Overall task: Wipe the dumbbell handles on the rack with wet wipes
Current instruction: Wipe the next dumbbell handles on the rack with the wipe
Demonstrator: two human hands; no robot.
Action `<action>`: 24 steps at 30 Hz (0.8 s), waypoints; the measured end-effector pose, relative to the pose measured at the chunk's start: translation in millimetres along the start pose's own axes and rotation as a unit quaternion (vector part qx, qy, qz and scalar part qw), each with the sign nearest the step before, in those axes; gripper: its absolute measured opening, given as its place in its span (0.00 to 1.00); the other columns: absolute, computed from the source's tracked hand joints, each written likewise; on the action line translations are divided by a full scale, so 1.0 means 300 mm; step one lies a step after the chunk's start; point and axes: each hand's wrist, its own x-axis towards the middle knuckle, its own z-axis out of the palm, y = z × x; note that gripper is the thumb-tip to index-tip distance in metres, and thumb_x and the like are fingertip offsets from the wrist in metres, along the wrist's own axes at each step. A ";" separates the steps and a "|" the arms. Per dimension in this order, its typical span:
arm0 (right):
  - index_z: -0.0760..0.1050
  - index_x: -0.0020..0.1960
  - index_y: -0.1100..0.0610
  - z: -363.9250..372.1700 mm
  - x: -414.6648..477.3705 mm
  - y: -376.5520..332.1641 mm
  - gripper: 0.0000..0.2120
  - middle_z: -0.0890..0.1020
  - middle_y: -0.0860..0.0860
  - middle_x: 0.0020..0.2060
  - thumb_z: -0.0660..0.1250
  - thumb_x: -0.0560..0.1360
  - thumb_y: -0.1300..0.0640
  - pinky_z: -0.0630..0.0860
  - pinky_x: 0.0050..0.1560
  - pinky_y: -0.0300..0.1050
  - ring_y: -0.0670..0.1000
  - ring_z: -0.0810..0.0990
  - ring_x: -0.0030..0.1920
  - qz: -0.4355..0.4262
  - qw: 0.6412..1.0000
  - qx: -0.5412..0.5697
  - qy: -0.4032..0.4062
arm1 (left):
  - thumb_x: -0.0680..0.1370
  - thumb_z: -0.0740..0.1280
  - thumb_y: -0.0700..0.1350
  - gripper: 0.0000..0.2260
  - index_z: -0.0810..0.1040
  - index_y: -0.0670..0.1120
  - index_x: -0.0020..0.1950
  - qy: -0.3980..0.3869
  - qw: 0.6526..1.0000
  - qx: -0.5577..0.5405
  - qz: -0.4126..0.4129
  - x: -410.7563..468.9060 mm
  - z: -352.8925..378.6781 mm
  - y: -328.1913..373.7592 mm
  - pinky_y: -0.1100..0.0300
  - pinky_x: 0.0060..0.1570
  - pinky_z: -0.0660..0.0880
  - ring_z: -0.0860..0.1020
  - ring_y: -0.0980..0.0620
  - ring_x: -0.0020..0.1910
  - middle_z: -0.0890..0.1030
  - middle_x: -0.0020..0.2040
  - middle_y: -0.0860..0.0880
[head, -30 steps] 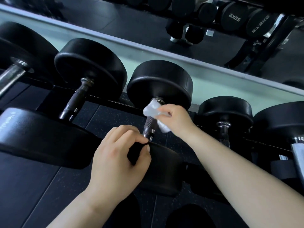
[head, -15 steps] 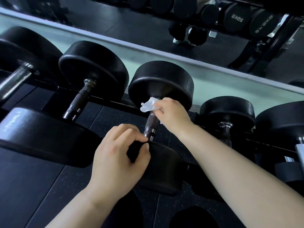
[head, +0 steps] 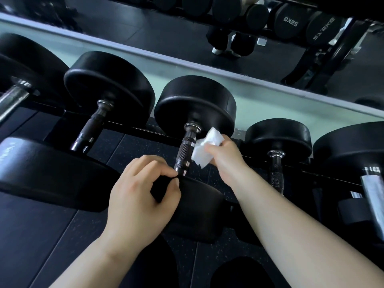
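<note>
Rack point(head: 135, 128) runs left to right across your view, with the dumbbells sitting crosswise on it, so every handle points away from you. The dumbbell point(head: 195, 107) you're on is the middle one. Its far head is up by the mirror and its near head is right under your left hand point(head: 137, 196).

That hand grips the rim of the near head. Its fingers point(head: 149, 163) are curled over the top and the thumb pinches the edge, right at the near end of the handle point(head: 185, 152).

Your right hand point(head: 224, 154) is the one that matters here. Its fingers point(head: 211, 146) are closed on the wipe point(head: 205, 150), which is bunched up and hanging just off the handle's right side, about level with the middle of it. I can't tell if it's actually touching the metal.

So the handle is directly left of your right fingers, with its long axis running near-to-far and leaning slightly right at the top. I'd guess any further stroke means coming in leftward, wrapping the wipe round, then sliding along that axis. If this one's done, the next dumbbell point(head: 278, 140) is to the right, so the right hand is nearer to it too.
</note>
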 end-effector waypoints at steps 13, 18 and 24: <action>0.75 0.39 0.53 -0.001 -0.008 -0.021 0.13 0.72 0.46 0.31 0.59 0.72 0.69 0.65 0.32 0.34 0.44 0.69 0.33 -0.092 0.968 -0.221 -0.074 | 0.69 0.60 0.48 0.12 0.79 0.43 0.39 0.000 1.000 -0.001 -0.003 -0.001 0.000 0.000 0.73 0.45 0.66 0.72 0.58 0.42 0.74 0.41 0.57; 0.72 0.36 0.56 0.027 0.004 -0.020 0.12 0.68 0.48 0.28 0.57 0.73 0.68 0.61 0.28 0.35 0.46 0.66 0.31 -0.125 0.968 -0.212 -0.039 | 0.69 0.60 0.48 0.12 0.79 0.43 0.39 0.000 1.000 -0.003 -0.007 -0.001 0.000 -0.001 0.73 0.45 0.67 0.72 0.59 0.43 0.73 0.42 0.60; 0.72 0.30 0.48 0.000 -0.052 0.005 0.18 0.72 0.46 0.27 0.61 0.70 0.69 0.65 0.27 0.31 0.43 0.69 0.29 -0.083 0.943 -0.280 -0.160 | 0.69 0.60 0.48 0.11 0.79 0.43 0.38 0.005 1.000 0.004 -0.004 0.000 0.003 0.000 0.74 0.45 0.66 0.72 0.59 0.42 0.74 0.41 0.58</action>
